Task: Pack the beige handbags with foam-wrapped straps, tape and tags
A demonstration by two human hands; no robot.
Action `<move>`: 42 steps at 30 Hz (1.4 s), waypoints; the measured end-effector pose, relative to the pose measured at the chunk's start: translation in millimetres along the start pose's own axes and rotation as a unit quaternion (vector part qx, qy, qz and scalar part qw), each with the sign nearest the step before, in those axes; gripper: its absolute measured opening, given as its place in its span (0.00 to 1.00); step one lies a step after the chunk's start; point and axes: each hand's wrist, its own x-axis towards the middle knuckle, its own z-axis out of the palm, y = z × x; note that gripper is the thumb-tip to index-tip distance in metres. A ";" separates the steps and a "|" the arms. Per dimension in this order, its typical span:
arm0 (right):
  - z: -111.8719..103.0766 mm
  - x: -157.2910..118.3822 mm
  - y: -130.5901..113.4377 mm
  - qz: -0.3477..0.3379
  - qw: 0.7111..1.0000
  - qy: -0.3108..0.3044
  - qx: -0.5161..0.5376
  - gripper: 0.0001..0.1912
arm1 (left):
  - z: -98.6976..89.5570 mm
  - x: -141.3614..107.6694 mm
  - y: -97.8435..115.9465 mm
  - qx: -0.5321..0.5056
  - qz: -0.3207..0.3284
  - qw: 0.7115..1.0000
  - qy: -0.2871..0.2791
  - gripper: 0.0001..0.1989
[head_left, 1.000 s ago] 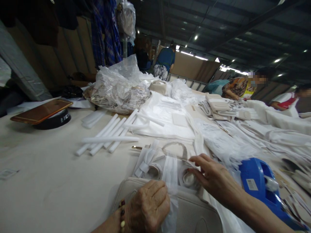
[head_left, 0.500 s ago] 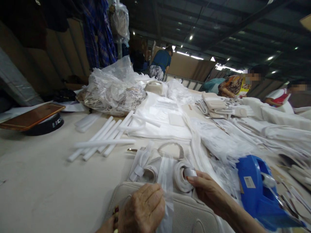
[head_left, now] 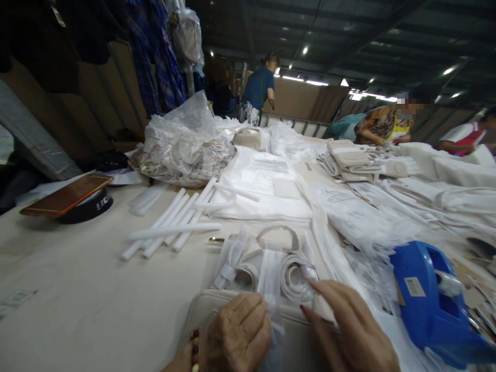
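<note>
A beige handbag (head_left: 209, 305) lies on the table in front of me, with a handle loop (head_left: 277, 231) at its far side. Two rolled straps, the left roll (head_left: 245, 276) and the right roll (head_left: 292, 279), sit on it, wrapped in clear film. Between them runs a clear plastic strip (head_left: 270, 271). My left hand (head_left: 242, 330) rests on the bag, fingers curled closed at this strip. Beside the right roll, my right hand (head_left: 354, 325) has thumb and fingers apart; a pale piece shows between them, and I cannot tell if they touch it.
White foam tubes (head_left: 170, 227) lie left of a white sheet stack (head_left: 263, 201). A blue tape dispenser (head_left: 422, 299) stands at right. Behind are a bulging plastic bag (head_left: 182, 144), a phone (head_left: 67, 195) on a black roll (head_left: 91, 206), and several people farther off.
My right hand has let go of the right roll's edge and come nearer, its fingers spreading. My left hand stays at the strip. The view has shifted slightly; the far person in blue has straightened.
</note>
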 end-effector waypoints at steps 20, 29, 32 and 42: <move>40.1 1.4 -26.0 -0.133 0.986 0.059 0.082 0.14 | -13.5 9.3 -1.4 -0.133 -0.099 0.984 -0.066 0.14; 53.7 -14.2 -28.5 -0.110 0.985 0.096 0.092 0.17 | -16.5 36.5 -43.3 0.111 -0.137 0.953 -0.247 0.10; 59.1 -17.5 -31.1 -0.095 0.985 0.097 0.109 0.17 | -7.1 36.8 -47.1 0.160 -0.137 0.945 -0.251 0.13; 43.9 -12.3 -29.7 -0.139 0.985 0.050 0.089 0.15 | -4.2 37.4 -41.6 0.239 -0.262 0.916 -0.186 0.11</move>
